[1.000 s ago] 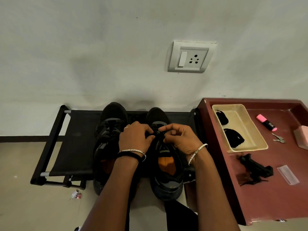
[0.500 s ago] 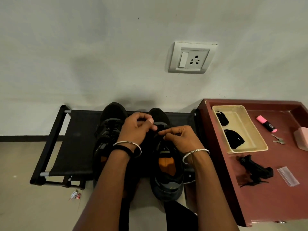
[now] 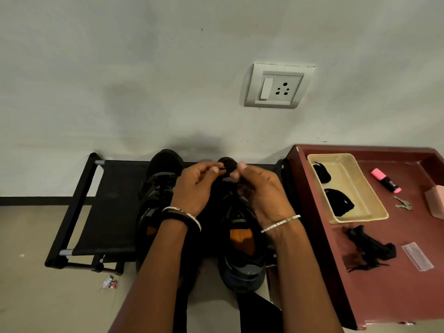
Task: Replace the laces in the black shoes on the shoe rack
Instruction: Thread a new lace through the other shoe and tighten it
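**Room.** A plain pale wall (image 3: 144,80) fills the upper half of the view. It carries one white switch-and-socket plate (image 3: 276,86), mounted above the furniture. A dark skirting band (image 3: 36,200) runs along the wall's foot. The floor (image 3: 28,260) is beige, with a small crumpled wrapper (image 3: 109,282) lying near the front leg of the rack.

**Surfaces.** A low black shoe rack (image 3: 108,207) with a fabric shelf stands against the wall. Touching its right end is a maroon table (image 3: 384,296) with a raised edge. On the table sits a beige tray (image 3: 374,203) holding two dark bundles (image 3: 338,201). Beside the tray lie a pink highlighter (image 3: 385,180) and a set of keys (image 3: 403,204). Nearer the front are a heap of black laces (image 3: 370,248) and a clear plastic sleeve (image 3: 417,255). A pink box (image 3: 436,200) is cut off by the right edge.

**Task items.** The two black shoes stand side by side on the rack's right portion, toes to the wall and heels overhanging the front. The left shoe (image 3: 158,188) is largely hidden behind the forearm. The right shoe (image 3: 242,248) shows an orange insole.

**Hands.** The left hand (image 3: 197,186) and right hand (image 3: 262,191) are raised close together above the right shoe's toe end, not touching. Each has its fingers curled and pinches a thin black lace (image 3: 222,168) that runs between them. Both wrists wear bangles.
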